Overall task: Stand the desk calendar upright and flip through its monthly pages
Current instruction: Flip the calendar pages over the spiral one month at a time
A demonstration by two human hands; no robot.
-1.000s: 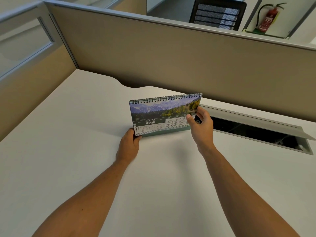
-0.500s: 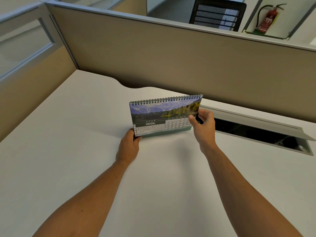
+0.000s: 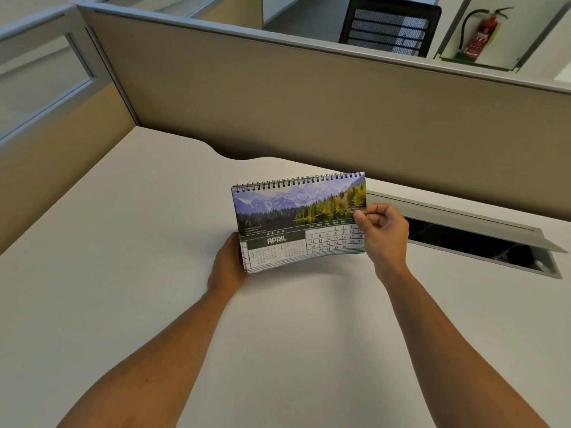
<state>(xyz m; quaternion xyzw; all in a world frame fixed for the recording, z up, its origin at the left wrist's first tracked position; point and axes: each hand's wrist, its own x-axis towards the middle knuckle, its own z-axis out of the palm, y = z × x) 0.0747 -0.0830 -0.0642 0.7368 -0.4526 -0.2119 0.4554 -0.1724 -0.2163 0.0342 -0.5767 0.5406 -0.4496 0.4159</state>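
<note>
A spiral-bound desk calendar (image 3: 296, 217) stands upright on the white desk (image 3: 123, 273), showing the April page with a mountain lake photo. My left hand (image 3: 227, 264) grips its lower left corner. My right hand (image 3: 383, 230) pinches the right edge of the April page between thumb and fingers, and the page's lower right part bows slightly off the stack behind it.
A beige partition (image 3: 309, 103) runs behind the desk and along the left. An open cable hatch (image 3: 482, 239) with a raised lid lies just right of the calendar. A black chair (image 3: 389, 26) and a fire extinguisher (image 3: 479, 35) stand beyond the partition.
My right hand has shifted its fingers on the calendar's right edge and now pinches the April page, lifting its lower right part a little. The left hand has stayed put.
</note>
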